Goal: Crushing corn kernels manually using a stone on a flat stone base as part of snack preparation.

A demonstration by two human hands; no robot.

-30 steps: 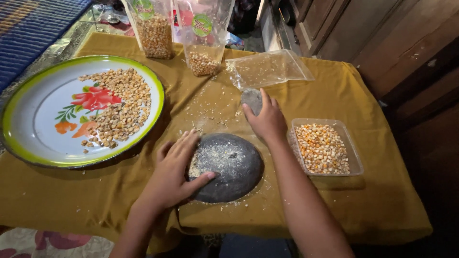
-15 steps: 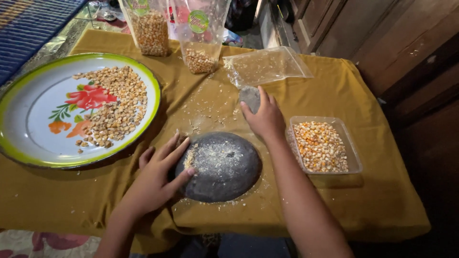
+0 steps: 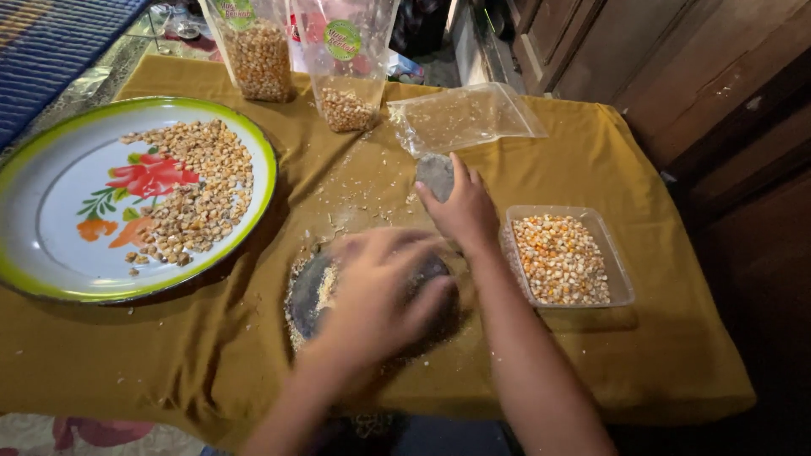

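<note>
A mustard-yellow cloth (image 3: 591, 152) covers the whole table, and on its left side sits the biggest thing here, a round white enamel tray with a green rim and a painted red flower (image 3: 51, 211), a loose heap of pale cracked corn lying on its right half. Near the middle of the cloth is the dark, flat, round grinding stone (image 3: 306, 291), dusted with pale meal; half a second ago most of its top lay bare with the left hand resting only along its left edge, and now the left hand (image 3: 380, 295) has swept right across it, fingers spread and flat, blurred with speed, so the stone shows only at its left edge. To my eye that means the ground meal is being brushed or gathered off the surface. To the right stands a clear rectangular plastic tub of yellow and orange corn kernels (image 3: 559, 257). At the far edge are two clear standing pouches of kernels (image 3: 258, 59) and an almost empty clear plastic bag lying flat (image 3: 465, 114). The right hand (image 3: 460, 207) has stayed put beyond the stone, fingers curled over a small grey hand stone (image 3: 433, 171), holding it down on the cloth.
</note>
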